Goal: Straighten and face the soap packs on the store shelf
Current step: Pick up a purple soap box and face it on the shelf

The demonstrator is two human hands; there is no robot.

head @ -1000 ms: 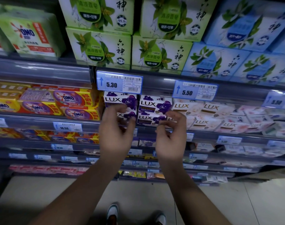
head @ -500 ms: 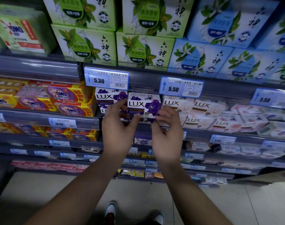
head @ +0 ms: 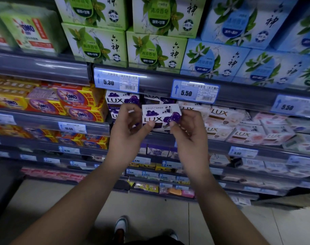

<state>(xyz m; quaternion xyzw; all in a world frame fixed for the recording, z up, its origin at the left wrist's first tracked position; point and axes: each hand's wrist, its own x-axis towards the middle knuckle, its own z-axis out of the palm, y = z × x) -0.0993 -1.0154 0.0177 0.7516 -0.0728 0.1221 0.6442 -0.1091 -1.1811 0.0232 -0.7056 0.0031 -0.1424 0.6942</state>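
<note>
Both hands, left hand (head: 127, 128) and right hand (head: 189, 131), pinch one purple pack (head: 160, 117) off the shelf (head: 168, 137). Risk: reinsertion nudges neighbouring packs (head: 122, 100) askew.

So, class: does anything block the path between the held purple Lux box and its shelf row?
Nothing visible does. Both hands, left and right, hold the box just in front of the purple Lux stack, with open space behind it.
</note>
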